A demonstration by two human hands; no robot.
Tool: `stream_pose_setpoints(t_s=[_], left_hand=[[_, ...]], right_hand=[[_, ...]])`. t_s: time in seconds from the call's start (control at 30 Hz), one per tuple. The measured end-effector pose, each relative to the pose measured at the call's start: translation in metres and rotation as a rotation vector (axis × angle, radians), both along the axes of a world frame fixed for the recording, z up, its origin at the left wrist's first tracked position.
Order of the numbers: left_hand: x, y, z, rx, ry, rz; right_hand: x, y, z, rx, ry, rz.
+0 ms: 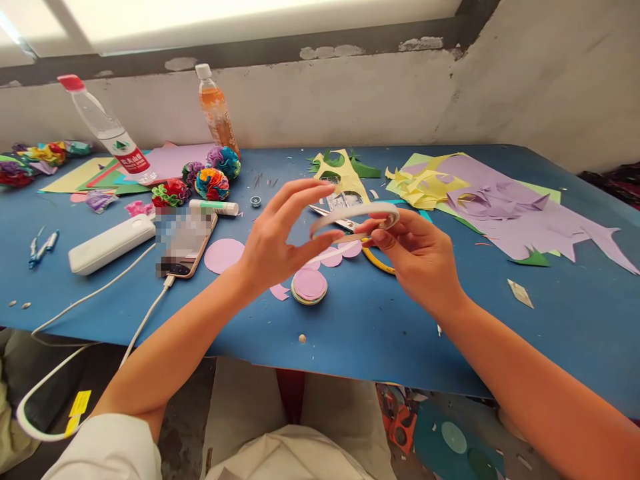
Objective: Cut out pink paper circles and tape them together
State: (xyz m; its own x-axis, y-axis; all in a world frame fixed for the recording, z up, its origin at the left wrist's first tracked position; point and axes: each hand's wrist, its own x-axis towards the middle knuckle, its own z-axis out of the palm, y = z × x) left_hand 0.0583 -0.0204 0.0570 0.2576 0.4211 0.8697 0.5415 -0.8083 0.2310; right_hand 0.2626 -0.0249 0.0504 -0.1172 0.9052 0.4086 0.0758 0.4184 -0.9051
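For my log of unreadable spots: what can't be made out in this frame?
All in the head view.
The phone screen: blurred over.
The scissors: mostly hidden behind the tape roll and the right hand.
Whether the left hand closes its grip on the tape roll: lost in motion blur.
The bottle label: too small to read.

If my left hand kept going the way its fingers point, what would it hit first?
Most likely the tape roll that the right hand holds: the left hand points right, fingertips almost at its rim, though depth is hard to judge.
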Motion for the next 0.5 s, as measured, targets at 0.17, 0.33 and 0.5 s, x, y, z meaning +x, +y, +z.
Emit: stream_pose_setpoints(t_s=[0.17, 0.33, 0.5], left_hand=[[0.0025, 0.0017, -0.0018, -0.172, -0.067, -0.257], [0.0062, -0.0034, -0.0022, -0.343, -0.106, -0.404], [0.0088, -0.004, -0.0016, -0.545, -0.173, -0.536]], right_hand=[[0.0001, 0.0017, 0.0022, -0.033, 0.067, 0.013], [0.0028, 0.0067, 0.0043, -0.352, 0.209, 0.158], [0.0014, 0.0072, 0.0018, -0.65, 0.15, 0.337]])
